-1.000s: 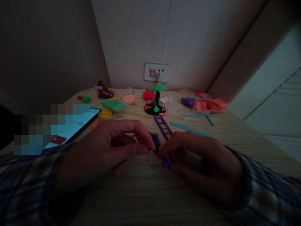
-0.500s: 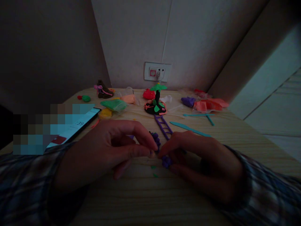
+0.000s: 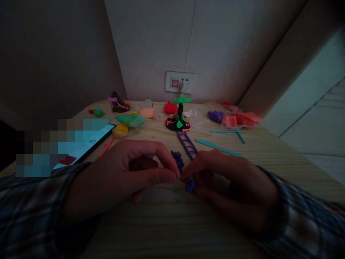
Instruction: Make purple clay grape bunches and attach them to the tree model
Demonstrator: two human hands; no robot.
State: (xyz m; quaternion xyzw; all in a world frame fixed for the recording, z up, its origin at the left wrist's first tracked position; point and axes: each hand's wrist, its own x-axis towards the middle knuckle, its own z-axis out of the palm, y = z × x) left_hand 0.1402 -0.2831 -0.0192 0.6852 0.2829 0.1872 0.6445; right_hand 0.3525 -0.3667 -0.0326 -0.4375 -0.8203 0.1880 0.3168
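Observation:
My right hand (image 3: 226, 180) is closed on a small purple clay cluster (image 3: 191, 185), made of little balls, between its thumb and fingers. Close to it, my left hand (image 3: 140, 172) pinches thumb and index finger together; whatever may be between those tips is hidden. Just behind the fingertips lies a bunch of purple clay grapes (image 3: 178, 161) with a dark green top. Two green clay scraps (image 3: 176, 196) lie on the table below the hands. A purple clay ladder (image 3: 187, 145) runs back from the right hand.
At the back stands a clay palm tree on a black base (image 3: 178, 124). Bags of green clay (image 3: 130, 120) and coral clay (image 3: 239, 120) lie left and right. A teal modelling knife (image 3: 217, 146) lies right, a lit phone (image 3: 88, 147) left.
The left hand's fingertips have closed together and shifted slightly, leaving more of the grapes showing. A small purple bit seen at its fingertips is now out of sight. The right hand holds still.

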